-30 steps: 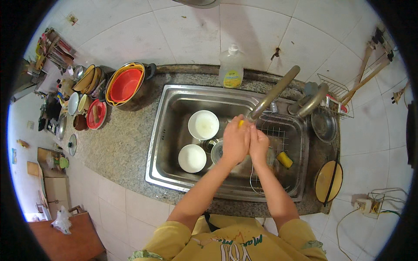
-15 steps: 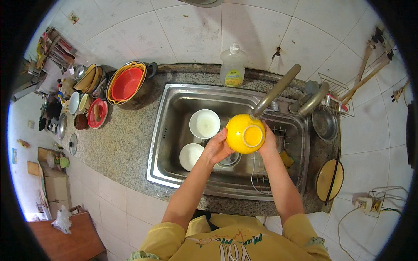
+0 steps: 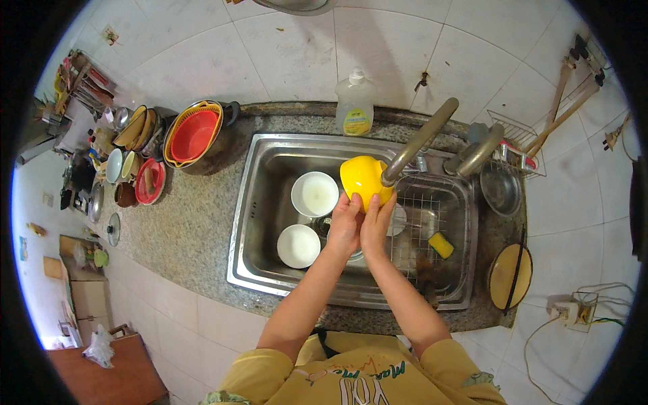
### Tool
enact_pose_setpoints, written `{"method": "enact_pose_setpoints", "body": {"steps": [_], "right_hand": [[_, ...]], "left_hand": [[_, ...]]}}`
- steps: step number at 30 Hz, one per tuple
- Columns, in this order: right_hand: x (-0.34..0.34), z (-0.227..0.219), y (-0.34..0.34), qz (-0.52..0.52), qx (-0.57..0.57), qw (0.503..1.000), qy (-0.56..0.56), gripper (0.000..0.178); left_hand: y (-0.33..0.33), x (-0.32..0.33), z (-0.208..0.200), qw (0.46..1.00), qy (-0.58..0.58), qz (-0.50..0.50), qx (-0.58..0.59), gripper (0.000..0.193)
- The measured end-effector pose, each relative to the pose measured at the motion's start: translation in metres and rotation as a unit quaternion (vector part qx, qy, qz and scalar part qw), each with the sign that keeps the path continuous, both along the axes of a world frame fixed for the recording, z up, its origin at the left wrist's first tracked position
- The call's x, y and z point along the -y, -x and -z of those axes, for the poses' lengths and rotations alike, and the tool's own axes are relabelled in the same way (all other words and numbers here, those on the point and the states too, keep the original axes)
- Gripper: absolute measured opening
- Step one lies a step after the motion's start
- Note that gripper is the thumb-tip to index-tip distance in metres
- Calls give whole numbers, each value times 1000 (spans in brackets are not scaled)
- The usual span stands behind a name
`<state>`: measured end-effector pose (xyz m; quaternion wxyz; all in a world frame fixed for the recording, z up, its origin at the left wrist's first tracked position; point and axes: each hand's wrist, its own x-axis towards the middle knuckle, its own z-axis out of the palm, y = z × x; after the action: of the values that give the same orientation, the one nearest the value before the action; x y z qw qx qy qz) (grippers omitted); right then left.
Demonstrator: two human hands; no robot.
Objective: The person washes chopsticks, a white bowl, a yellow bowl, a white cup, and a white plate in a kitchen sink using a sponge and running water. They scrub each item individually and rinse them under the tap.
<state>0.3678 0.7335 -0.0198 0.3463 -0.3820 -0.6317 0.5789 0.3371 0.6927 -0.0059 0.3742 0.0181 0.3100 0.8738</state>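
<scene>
Hands side by side over sink (image 3: 270, 202): left hand (image 3: 344, 226), right hand (image 3: 375, 226), each grip holding yellow bowl (image 3: 363, 177) under tap (image 3: 418, 142).

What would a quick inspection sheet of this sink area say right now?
Surface: speckled stone counter around a steel sink.
Job's things: yellow bowl under the tap.
Clutter: two white bowls, yellow sponge, soap bottle, red colander.
Hands: left hand and right hand both grip the yellow bowl.
Cables: wires by a wall socket.
Surroundings: white tiled wall.
</scene>
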Motion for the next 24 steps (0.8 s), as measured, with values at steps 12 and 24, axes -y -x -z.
{"method": "enact_pose_setpoints", "body": {"steps": [12,24], "right_hand": [[-83,-1,10,-127,-83,854,497,27],[-95,5,3,-284,32,847,448,34]], "left_hand": [[11,42,4,994,-18,86,58,38],[11,50,-17,433,352,118,-821,17]]}}
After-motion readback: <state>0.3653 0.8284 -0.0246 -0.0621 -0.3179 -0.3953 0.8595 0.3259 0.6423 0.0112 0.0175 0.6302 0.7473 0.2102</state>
